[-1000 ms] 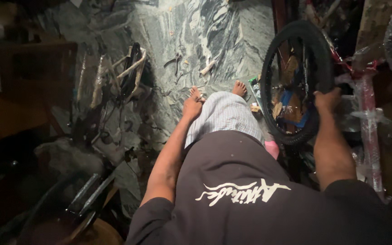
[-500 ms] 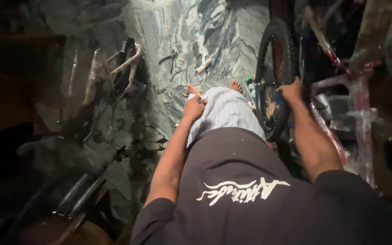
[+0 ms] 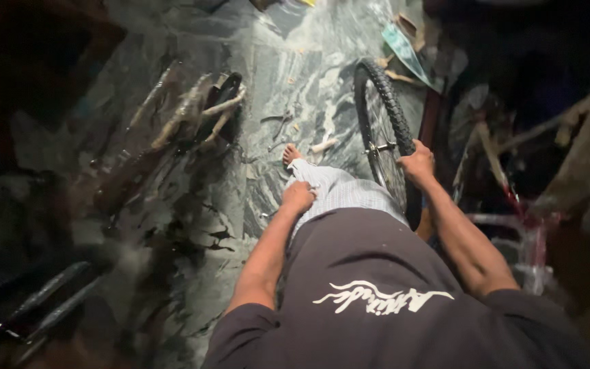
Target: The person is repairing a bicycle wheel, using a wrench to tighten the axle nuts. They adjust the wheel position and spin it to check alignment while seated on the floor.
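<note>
Right hand (image 3: 418,164) fingers curled shut over the tyre of the bicycle wheel (image 3: 384,140), gripping the tread at right of centre; wheel stands upright on edge, running from top centre down toward the person's lap, hub and axle visible just left of the hand. Left hand (image 3: 298,198) rests on the striped trouser knee (image 3: 339,195), fingers bent inward in a loose fist, nothing seen held; too blurred to say more. Bare foot (image 3: 291,154) on the marbled stone floor (image 3: 288,82), just left of the wheel's lower rim. Small metal tools (image 3: 278,126) lie on the floor above the foot, apart from it. Upper left: dusty pile of bike parts (image 3: 192,113). Right edge: red bike frame (image 3: 513,205) in plastic wrap, close behind the right forearm. Lower left: dark tubes (image 3: 49,301), well apart. Green paper scrap (image 3: 408,51) at top, beside the tyre.
</note>
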